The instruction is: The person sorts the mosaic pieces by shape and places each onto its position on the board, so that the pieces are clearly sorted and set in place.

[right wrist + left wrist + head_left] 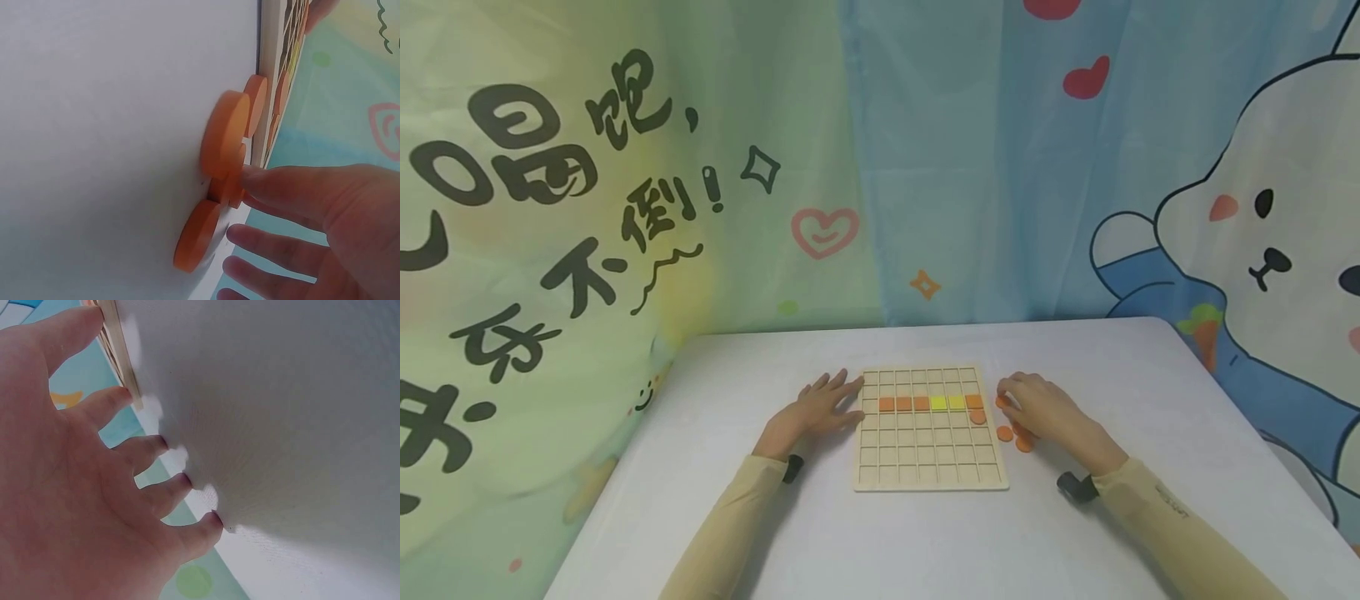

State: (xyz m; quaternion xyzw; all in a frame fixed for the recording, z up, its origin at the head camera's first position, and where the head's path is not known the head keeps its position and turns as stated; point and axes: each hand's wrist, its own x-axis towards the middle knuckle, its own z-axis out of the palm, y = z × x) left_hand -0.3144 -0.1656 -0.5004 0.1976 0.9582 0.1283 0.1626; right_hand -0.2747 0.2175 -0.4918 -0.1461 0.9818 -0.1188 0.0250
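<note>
A square wooden grid board (931, 479) lies flat on the table. One row holds orange squares (904, 404) and two yellow squares (947, 403), and a round orange disc (977, 417) sits just below its right end. My left hand (822, 406) is spread at the board's left side, thumb and forefinger touching its edge, as the left wrist view (94, 462) also shows. To the right of the board, my right hand (1047, 410) pinches an orange disc (1002, 402) between thumb and forefinger; its other fingers (275, 275) are loosely bent.
Several loose orange discs (1005, 433) lie between the board and my right hand, close together on the white table (931, 542). A printed curtain (925, 167) hangs behind the table and on both sides. Each wrist carries a small black device (1077, 487).
</note>
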